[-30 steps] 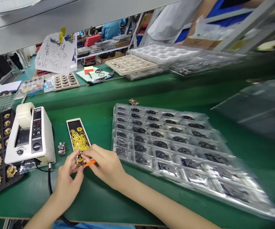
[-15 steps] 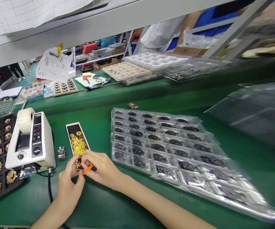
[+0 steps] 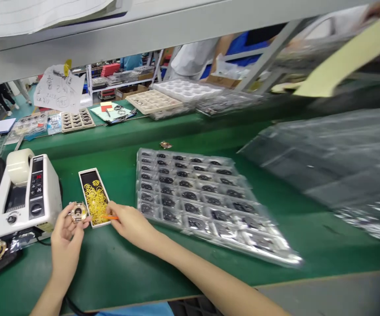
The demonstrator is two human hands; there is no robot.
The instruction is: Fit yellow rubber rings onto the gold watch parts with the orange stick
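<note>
Between its thumb and fingers, my left hand [image 3: 67, 237] holds a round gold and black watch movement [image 3: 78, 212], just left of a narrow white-rimmed box. Many small yellow rings [image 3: 96, 199] lie in that box [image 3: 103, 183]. My right hand [image 3: 127, 221] pinches an orange stick-like tool [image 3: 111, 217] at the box's right edge. The tool points left over the rings; its tip is too small to make out.
A white tape dispenser [image 3: 50, 188] stands left, beside a black tray [image 3: 2, 164] of gold round parts. Clear plastic trays [image 3: 190, 230] with black parts lie right of the box. A small metallic part [image 3: 165, 145] lies behind them. A grey beam [image 3: 163, 26] crosses above.
My hands have moved apart. My left hand keeps the movement, now left of the box, while my right hand has shifted with the orange tool to the box's right edge. The view has turned right.
</note>
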